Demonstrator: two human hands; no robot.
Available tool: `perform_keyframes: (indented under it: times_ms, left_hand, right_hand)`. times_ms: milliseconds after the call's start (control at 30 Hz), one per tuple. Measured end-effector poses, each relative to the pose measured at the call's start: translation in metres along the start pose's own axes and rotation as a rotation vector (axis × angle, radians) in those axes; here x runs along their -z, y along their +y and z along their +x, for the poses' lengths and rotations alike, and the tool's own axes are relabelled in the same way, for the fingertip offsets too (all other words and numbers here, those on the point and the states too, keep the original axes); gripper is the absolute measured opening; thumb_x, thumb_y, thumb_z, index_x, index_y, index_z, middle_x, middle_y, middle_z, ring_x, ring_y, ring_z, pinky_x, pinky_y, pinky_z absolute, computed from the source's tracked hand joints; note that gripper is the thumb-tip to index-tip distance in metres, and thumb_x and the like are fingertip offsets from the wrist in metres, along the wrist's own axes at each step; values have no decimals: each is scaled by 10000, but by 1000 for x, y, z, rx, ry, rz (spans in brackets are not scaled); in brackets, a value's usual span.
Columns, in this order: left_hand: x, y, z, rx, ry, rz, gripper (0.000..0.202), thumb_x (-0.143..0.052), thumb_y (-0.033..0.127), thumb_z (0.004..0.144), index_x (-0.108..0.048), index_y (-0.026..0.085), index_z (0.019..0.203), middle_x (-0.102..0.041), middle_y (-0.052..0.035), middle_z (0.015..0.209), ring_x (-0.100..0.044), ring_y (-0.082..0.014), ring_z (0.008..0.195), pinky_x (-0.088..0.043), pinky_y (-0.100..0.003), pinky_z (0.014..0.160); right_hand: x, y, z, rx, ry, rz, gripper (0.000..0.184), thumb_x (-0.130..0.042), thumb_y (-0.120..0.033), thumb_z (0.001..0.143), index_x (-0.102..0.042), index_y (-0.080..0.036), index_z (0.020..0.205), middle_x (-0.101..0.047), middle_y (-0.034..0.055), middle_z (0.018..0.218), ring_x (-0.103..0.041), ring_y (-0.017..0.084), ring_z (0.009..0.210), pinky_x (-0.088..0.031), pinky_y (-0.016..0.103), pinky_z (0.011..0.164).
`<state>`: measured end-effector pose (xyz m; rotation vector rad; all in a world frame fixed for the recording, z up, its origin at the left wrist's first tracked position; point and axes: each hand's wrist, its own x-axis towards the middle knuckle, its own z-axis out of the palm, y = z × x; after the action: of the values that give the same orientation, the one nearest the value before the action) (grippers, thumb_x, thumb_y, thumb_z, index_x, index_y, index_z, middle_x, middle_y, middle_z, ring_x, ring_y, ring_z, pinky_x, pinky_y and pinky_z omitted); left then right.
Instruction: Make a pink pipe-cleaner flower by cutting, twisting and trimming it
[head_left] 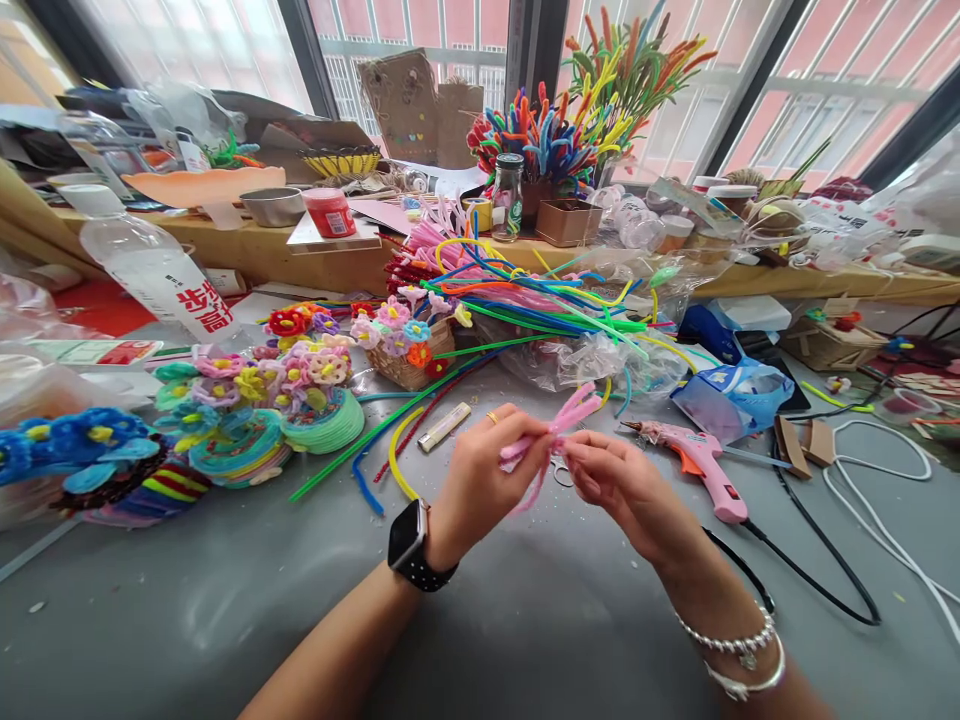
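Pink pipe cleaners (pixel 576 405), bent into loops, are held up over the grey table between my two hands. My left hand (pixel 491 460) pinches the bundle from the left, thumb and fingers closed on it. From the right, my right hand (pixel 619 485) has its thumb and fingertips closed on the same bundle near its middle. One pink strand hangs below my left fingers. Partly hidden behind my right fingertips are scissors (pixel 562 474), of which a handle ring shows. A lighter-like white and gold stick (pixel 444 427) lies left of my hands.
A pink glue gun (pixel 701 460) with a black cord lies to the right. Behind my hands is a heap of coloured pipe cleaners (pixel 517 290). Baskets of pipe-cleaner flowers (pixel 322 415) stand at left, near a leaning plastic bottle (pixel 150 265). A blue plastic packet (pixel 735 395) sits at right.
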<state>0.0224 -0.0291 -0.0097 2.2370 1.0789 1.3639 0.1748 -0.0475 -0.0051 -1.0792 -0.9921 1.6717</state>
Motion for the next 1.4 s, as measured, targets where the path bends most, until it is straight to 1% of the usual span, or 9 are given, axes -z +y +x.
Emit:
perform_keyframes:
  times_ms: [100,267,333,500,767,967,1167,1267,1400]
  left_hand:
    - [2,0,3,142,-38,-97,123,-511,233,789,-568,158,710,-589,-8,672,-526,-101,630,-398,-214,608]
    - [1,1,3,188,-52,-144,141,-536,256,770,-597,158,688,-596,-4,663,-523,-108,637,-378,-223,621]
    - [1,2,2,268,-68,-211,150,-543,271,762,-605,155,690,-601,-8,666,-530,-114,638,-384,-224,614]
    - [0,3,3,556,-109,-596,165,-570,298,736,-594,142,690,-595,-2,635,-549,-115,605,-416,-217,573]
    - [2,2,7,738,-206,-1064,148,-597,245,722,-570,131,631,-549,30,567,-499,-54,535,-397,-171,550]
    - [3,-2,9,810,-232,-1072,156,-625,277,691,-593,129,657,-599,13,630,-548,-75,594,-433,-212,635]
    - [0,-4,8,841,-271,-1042,169,-651,284,663,-633,125,721,-643,-17,694,-580,-96,637,-451,-227,651]
    - [0,-5,7,837,-259,-1056,192,-655,292,660,-631,123,746,-645,-16,684,-585,-92,614,-456,-220,630]
    - [3,-8,7,842,-247,-1048,178,-658,290,658,-625,124,713,-649,-12,669,-594,-91,600,-461,-212,622]
  right_hand:
    - [0,-1,0,67,72,-70,224,-632,-376,670,-552,-167,655,-355,-66,509,-248,61,477,-168,221,455]
    - [-1,5,3,86,75,-100,236,-639,-388,674,-591,-158,696,-363,-64,523,-254,53,479,-178,216,449]
    - [-2,6,4,111,70,-128,231,-638,-379,681,-609,-155,728,-369,-64,521,-247,51,474,-175,216,441]
    - [-2,6,2,254,101,-242,178,-616,-347,716,-612,-169,728,-458,-46,574,-298,57,490,-234,214,452]
    - [-2,6,-2,302,48,-293,166,-557,-338,769,-574,-179,721,-434,-51,556,-326,65,491,-270,210,452]
    - [3,3,4,343,109,-174,126,-607,-315,729,-587,-197,767,-458,-44,616,-326,61,505,-266,197,446]
    - [3,6,8,330,150,27,156,-637,-336,688,-590,-186,693,-449,-44,554,-339,65,473,-253,196,405]
    - [2,9,10,326,129,118,148,-646,-315,683,-564,-197,718,-546,-32,622,-420,67,498,-323,189,429]
    - [1,14,12,396,202,87,154,-655,-253,682,-531,-209,762,-611,-29,671,-532,91,568,-443,229,564]
